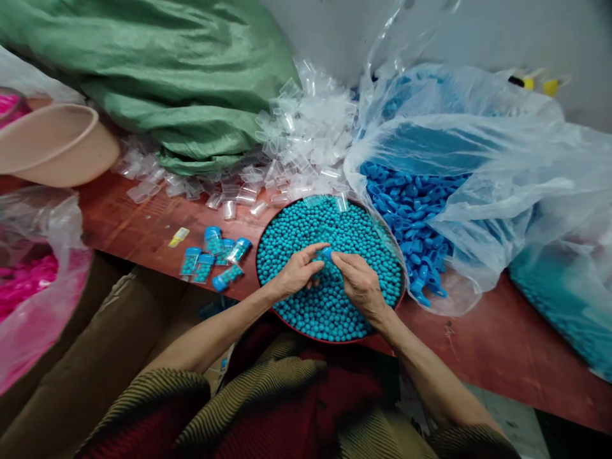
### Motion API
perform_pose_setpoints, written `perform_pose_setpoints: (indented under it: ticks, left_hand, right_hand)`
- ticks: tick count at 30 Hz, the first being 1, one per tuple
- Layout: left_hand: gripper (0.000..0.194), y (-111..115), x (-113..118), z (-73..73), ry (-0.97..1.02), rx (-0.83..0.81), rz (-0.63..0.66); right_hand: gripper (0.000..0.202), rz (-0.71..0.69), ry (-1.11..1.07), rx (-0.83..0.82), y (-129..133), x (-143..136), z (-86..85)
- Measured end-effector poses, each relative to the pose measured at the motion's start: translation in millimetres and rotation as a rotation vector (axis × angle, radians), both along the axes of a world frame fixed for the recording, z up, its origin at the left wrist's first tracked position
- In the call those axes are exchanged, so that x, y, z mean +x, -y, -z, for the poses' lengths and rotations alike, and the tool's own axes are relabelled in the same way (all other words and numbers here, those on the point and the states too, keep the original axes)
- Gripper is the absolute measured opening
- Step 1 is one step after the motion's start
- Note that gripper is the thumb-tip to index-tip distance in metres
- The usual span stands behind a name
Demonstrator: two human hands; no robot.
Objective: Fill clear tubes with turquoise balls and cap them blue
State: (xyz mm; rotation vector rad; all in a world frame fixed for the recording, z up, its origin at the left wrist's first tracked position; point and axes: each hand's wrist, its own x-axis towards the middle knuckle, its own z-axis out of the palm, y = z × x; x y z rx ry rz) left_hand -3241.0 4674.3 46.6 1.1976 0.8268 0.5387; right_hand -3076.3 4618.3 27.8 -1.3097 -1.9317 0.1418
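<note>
A round red-rimmed tray (259, 255) full of small teal balls (329, 319) rests at the table's front edge. Over its middle, my left hand (302, 271) has its thumb and fingers curled around a small clear container (317, 255). My right hand (358, 280) pinches a blue cap (327, 254) at the container's end. The two hands nearly meet there. Left of the tray lie several capped containers (204, 268) filled with teal balls. Whether the container between my hands holds balls is hard to tell.
Empty clear containers (310, 140) are heaped behind the tray, beside a green sack (191, 76). A plastic bag (507, 166) spills blue caps (415, 217) at the right. Beige tub (62, 146) and pink pieces (29, 280) are at the left; bagged teal balls (559, 312) far right.
</note>
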Motion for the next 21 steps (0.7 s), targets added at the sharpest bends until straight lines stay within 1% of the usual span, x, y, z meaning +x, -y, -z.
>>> perform_pose_setpoints:
  ticks: [4, 7, 9, 12, 15, 17, 19, 21]
  left_hand:
    - [0.047, 3.5, 2.0, -5.4, 0.012, -0.041, -0.058]
    - [0.051, 1.6, 2.1, -9.5, -0.002, -0.005, -0.013]
    - [0.053, -0.8, 1.4, -11.5, -0.022, 0.037, 0.016]
    - [0.055, -2.7, -0.3, -13.5, -0.036, 0.036, 0.013]
    - [0.061, -1.8, -2.6, -13.8, -0.016, -0.053, 0.03]
    - [0.06, -0.4, -3.5, -13.0, -0.012, -0.085, 0.059]
    - [0.053, 0.9, -3.5, -11.9, -0.024, -0.058, 0.062]
    - [0.046, 2.0, -2.7, -11.5, -0.036, -0.003, 0.036]
  right_hand:
    - [0.035, 0.035, -0.065, -0.048, 0.7, -1.2, -4.4]
    - [0.029, 0.064, -0.202, -0.142, -0.7, -0.6, -10.8]
    - [0.028, 0.073, -0.24, -0.167, -1.0, 0.1, -13.3]
    - [0.03, 0.054, -0.153, -0.091, 0.9, 1.7, -10.9]
    - [0.035, 0.001, -0.011, -0.026, 4.3, 4.4, -4.1]
    - [0.036, -0.022, 0.037, -0.017, 6.1, 6.0, -1.1]
    - [0.034, -0.032, 0.015, -0.021, 7.3, 6.2, -1.4]
    - [0.03, -0.028, -0.067, -0.033, 7.9, 4.7, -5.0]
